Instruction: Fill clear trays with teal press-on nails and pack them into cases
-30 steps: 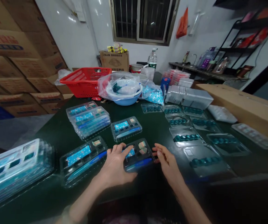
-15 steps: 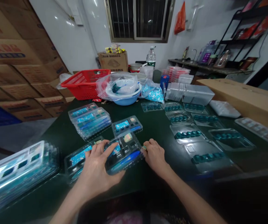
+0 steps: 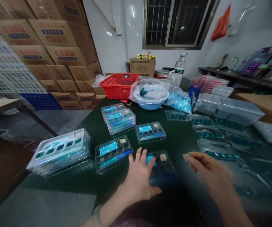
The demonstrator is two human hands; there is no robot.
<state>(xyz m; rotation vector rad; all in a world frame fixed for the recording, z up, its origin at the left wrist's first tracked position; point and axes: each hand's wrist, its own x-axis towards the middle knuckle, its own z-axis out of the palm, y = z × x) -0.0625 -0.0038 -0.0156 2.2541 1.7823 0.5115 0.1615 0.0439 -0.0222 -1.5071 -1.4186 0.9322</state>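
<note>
My left hand (image 3: 139,179) lies over the left edge of a clear plastic tray (image 3: 164,165), its fingers spread and stretched. In that tray I see a light-blue patterned piece and a small pale block (image 3: 163,157); its lower part is dark and blurred. To the right of it, above the table, my right hand (image 3: 213,173) pinches a small pale-green and cream piece (image 3: 186,157) between thumb and fingertips. Left of my left hand is another filled tray (image 3: 114,154) with a blue pen (image 3: 119,156). A similar tray (image 3: 150,132) sits farther back.
Filled trays are stacked at the left (image 3: 62,151) and farther back (image 3: 120,121). Clear shells with teal pieces (image 3: 221,156) spread across the right. Behind stand a red basket (image 3: 120,91), a blue basin (image 3: 151,104), a bag of blue pieces (image 3: 180,102) and stacked plastic cases (image 3: 237,108).
The view has swung left. My right hand has moved away from the tray with the small piece in its fingers. My left hand's fingers are now spread wider over the tray.
</note>
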